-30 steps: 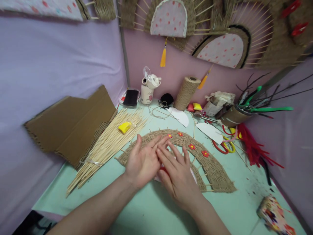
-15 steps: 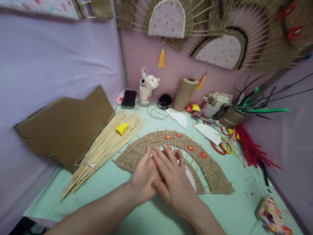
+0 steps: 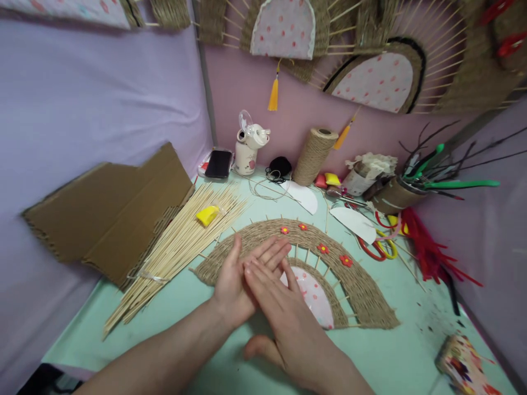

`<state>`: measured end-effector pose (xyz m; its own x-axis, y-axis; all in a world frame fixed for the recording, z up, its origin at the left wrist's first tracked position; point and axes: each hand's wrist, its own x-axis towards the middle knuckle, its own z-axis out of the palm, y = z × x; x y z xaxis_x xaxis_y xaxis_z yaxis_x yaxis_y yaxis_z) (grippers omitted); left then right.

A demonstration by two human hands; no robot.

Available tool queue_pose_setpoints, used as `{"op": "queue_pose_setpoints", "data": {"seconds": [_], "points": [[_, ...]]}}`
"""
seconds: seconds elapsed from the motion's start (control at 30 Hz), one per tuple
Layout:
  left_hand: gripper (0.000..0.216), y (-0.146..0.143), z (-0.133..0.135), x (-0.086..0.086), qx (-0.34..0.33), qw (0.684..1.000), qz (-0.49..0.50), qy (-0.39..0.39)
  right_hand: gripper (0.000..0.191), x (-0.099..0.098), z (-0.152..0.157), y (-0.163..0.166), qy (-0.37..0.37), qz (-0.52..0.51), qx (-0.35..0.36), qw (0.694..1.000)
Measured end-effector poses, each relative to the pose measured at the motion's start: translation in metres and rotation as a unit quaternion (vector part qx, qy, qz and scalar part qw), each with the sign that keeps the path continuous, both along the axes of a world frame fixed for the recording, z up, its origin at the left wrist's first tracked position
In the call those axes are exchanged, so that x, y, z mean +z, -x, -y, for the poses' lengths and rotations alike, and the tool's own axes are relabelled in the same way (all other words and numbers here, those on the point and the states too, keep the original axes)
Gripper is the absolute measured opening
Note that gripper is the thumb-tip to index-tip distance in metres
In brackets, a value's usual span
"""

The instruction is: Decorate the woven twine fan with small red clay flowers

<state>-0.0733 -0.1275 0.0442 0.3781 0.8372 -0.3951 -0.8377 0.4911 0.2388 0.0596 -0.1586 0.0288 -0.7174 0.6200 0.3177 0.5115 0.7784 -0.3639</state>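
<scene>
Over the woven twine fan (image 3: 230, 249), my two hands meet palm to palm. My left hand (image 3: 236, 282) lies palm up with its fingers stretched out and thumb raised. Across it rests my right hand (image 3: 284, 312), palm down, fingers straight and thumb apart. Whatever may be between the palms is hidden. The fan lies flat on the mint-green table, with several red clay flowers (image 3: 323, 248) with yellow centres along its outer band. Its inner half-circle (image 3: 315, 299) is white with pink spots, partly covered by my right hand.
Left of the fan lie a bundle of bamboo sticks (image 3: 173, 249) bearing a yellow clay packet (image 3: 208, 215), and folded cardboard (image 3: 111, 203). A twine cone (image 3: 315, 156), a white bottle (image 3: 247, 156) and a phone (image 3: 218, 164) stand behind. Scissors (image 3: 381, 249) and a tool pot (image 3: 393, 196) are right.
My right hand has slid back toward me along the left palm, and its thumb has swung outward. More of the left fingers and the spotted half-circle show now. The view has shifted slightly.
</scene>
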Motion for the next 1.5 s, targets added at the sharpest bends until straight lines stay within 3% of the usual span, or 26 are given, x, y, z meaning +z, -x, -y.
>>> {"op": "queue_pose_setpoints", "data": {"seconds": [0.1, 0.2, 0.33, 0.53, 0.67, 0.77, 0.93, 1.07, 1.23, 1.37, 1.5], "points": [[0.062, 0.001, -0.002, 0.001, 0.005, 1.0, -0.009, 0.028, 0.081, -0.001, -0.001, -0.007, 0.006, -0.055, -0.008, 0.998], [0.057, 0.001, -0.003, 0.001, 0.002, 0.999, -0.01, 0.034, 0.076, -0.003, -0.005, -0.015, -0.028, -0.101, -0.067, 0.992], [0.057, 0.003, -0.003, 0.003, 0.016, 1.0, 0.003, 0.024, 0.072, -0.007, -0.008, -0.014, -0.1, -0.03, -0.122, 0.987], [0.064, 0.005, 0.0, 0.005, -0.01, 0.999, 0.043, 0.019, 0.081, -0.009, -0.004, -0.002, -0.116, 0.056, -0.114, 0.985], [0.07, 0.007, 0.0, 0.004, -0.013, 0.998, 0.055, -0.001, 0.081, -0.009, -0.003, -0.003, -0.125, 0.053, -0.092, 0.986], [0.073, 0.006, 0.001, 0.004, -0.005, 0.997, 0.078, -0.021, 0.082, -0.01, -0.005, -0.006, -0.135, 0.041, -0.13, 0.981], [0.083, 0.005, 0.002, 0.003, -0.06, 0.993, 0.1, -0.004, 0.084, -0.01, -0.005, -0.006, -0.132, 0.039, -0.106, 0.985], [0.08, 0.007, 0.0, 0.003, -0.027, 0.993, 0.105, -0.04, 0.078, -0.01, -0.006, -0.007, -0.133, 0.028, -0.134, 0.982], [0.082, 0.007, 0.003, 0.002, -0.082, 0.988, 0.125, -0.042, 0.08, -0.009, -0.006, -0.007, -0.125, 0.028, -0.118, 0.985], [0.081, 0.008, 0.001, 0.004, -0.024, 0.994, 0.093, -0.052, 0.076, -0.01, -0.006, -0.008, -0.116, 0.022, -0.125, 0.985], [0.073, 0.007, -0.001, 0.005, -0.007, 0.998, 0.066, -0.012, 0.074, -0.011, -0.007, -0.01, -0.095, 0.018, -0.126, 0.987]]}}
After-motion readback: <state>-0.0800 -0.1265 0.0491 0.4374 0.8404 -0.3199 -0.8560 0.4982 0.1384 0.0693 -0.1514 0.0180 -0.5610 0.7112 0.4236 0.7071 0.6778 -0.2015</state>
